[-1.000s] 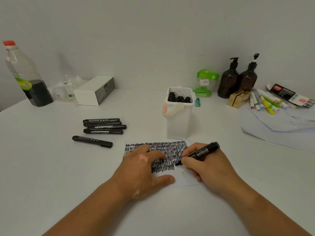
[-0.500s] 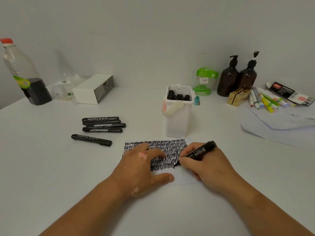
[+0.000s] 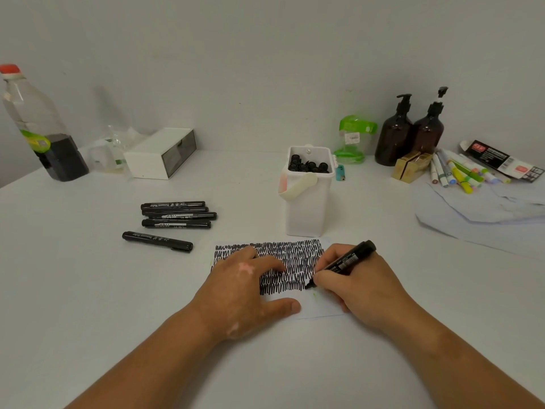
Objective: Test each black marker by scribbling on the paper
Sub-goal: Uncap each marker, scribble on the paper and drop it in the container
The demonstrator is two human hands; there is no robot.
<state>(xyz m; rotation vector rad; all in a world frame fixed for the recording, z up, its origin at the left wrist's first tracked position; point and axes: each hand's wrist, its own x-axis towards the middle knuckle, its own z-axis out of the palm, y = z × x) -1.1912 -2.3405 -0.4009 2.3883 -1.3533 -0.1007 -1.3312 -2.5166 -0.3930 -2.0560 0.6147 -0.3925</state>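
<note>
A small sheet of paper (image 3: 323, 305) lies on the white table, most of it covered with rows of black scribbles. My left hand (image 3: 244, 290) presses flat on its left part, fingers spread. My right hand (image 3: 359, 287) grips an uncapped black marker (image 3: 351, 259) with the tip touching the paper at the right end of the lowest scribble row. Several capped black markers (image 3: 177, 215) lie side by side to the left, one more (image 3: 157, 240) just in front of them. A white bin (image 3: 306, 208) behind the paper holds several more black markers (image 3: 308, 166).
A bottle with dark liquid (image 3: 41, 131) stands far left, a white box (image 3: 162, 153) beside it. Two brown pump bottles (image 3: 410, 134), a green dispenser (image 3: 354, 140), coloured pens (image 3: 460, 175) and loose paper sheets (image 3: 483, 214) crowd the right back corner.
The marker tip has moved a little down and right along the lowest scribble row, adding strokes. My left hand stays pressed on the paper.
</note>
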